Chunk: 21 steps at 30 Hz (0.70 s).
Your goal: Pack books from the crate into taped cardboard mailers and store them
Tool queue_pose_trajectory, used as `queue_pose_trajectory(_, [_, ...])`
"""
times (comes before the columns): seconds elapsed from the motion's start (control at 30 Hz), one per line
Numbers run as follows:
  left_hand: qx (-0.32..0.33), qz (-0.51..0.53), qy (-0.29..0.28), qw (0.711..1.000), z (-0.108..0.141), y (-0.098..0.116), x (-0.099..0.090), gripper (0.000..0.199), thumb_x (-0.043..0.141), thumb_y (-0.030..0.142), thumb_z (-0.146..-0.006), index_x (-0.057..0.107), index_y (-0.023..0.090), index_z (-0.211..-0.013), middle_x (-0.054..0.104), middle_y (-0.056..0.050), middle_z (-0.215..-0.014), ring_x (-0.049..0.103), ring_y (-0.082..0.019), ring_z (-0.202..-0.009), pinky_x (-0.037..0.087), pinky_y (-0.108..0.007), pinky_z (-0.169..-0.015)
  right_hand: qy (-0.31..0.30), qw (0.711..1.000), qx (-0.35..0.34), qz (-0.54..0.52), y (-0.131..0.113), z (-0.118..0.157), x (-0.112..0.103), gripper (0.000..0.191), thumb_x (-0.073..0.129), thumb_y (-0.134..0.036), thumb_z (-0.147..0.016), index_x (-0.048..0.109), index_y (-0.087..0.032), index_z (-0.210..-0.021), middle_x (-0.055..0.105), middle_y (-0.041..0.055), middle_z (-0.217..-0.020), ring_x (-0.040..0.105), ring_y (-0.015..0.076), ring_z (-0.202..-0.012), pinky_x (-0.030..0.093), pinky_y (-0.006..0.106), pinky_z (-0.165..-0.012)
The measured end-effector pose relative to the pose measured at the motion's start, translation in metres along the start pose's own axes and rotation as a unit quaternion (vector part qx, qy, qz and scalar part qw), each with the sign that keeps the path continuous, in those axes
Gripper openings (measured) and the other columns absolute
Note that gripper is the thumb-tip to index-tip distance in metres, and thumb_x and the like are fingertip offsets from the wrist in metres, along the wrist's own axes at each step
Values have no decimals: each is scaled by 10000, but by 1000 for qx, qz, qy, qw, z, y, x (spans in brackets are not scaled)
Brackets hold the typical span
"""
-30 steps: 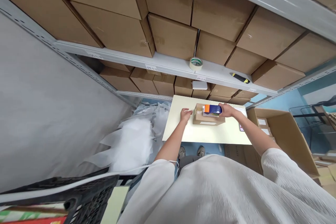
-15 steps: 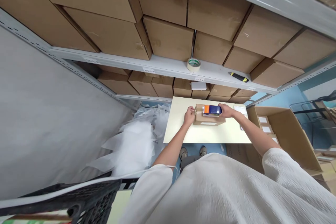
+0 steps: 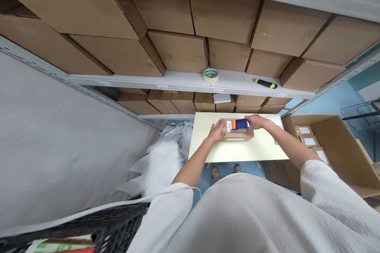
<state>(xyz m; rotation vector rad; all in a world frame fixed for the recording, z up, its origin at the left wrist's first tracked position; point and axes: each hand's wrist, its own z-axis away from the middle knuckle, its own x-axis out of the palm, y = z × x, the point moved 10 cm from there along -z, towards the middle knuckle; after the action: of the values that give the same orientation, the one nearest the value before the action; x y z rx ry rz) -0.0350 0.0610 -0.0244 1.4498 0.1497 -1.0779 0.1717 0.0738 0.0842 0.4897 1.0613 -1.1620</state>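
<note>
A small brown cardboard box (image 3: pixel 250 136) with a white label on its near side lies on the pale yellow tabletop (image 3: pixel 212 155). My right hand (image 3: pixel 255 121) is closed around the dark blue and orange tape dispenser (image 3: pixel 241 123), which rests over the top of the box. My left hand (image 3: pixel 217 130) lies with fingers stretched out along the box's left end and touches it; its fingertips are beside the orange end of the dispenser. A white flat object (image 3: pixel 276 120) is partly hidden behind my right forearm.
Shelves ahead hold many cardboard boxes (image 3: pixel 178 52), a tape roll (image 3: pixel 210 75) and a yellow-black utility knife (image 3: pixel 265 83). A large open carton (image 3: pixel 341 142) with small labelled boxes stands at right. White packing sheets (image 3: pixel 162 158) lie left, and a black crate (image 3: pixel 118 225) is below them.
My left hand has moved from beside the box's left end onto it, fingers now over the top. The dispenser is still in my right hand over the box. The camera view has shifted slightly.
</note>
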Motion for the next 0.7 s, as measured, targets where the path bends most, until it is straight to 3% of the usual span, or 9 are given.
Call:
queue_pose_trajectory(0.4, [-14, -49, -20, 999, -5, -1, -2, 927, 665, 299, -906, 266, 297, -1743, 242, -109, -1828, 110, -315, -1718, 111, -609, -1361, 6, 999, 49, -17, 143, 84, 28, 303, 742, -261, -712, 588, -264, -973, 763, 30, -909, 703, 278, -867, 400, 391, -953])
queue_pose_trajectory(0.7, [-44, -69, -22, 996, -7, -2, -3, 947, 685, 276, -875, 287, 289, -1735, 263, -117, -1821, 124, -334, -1715, 104, -625, -1361, -2, 997, 40, -61, 173, 89, 41, 338, 781, -243, -672, 594, -277, -952, 757, 25, -881, 695, 280, -846, 443, 375, -911])
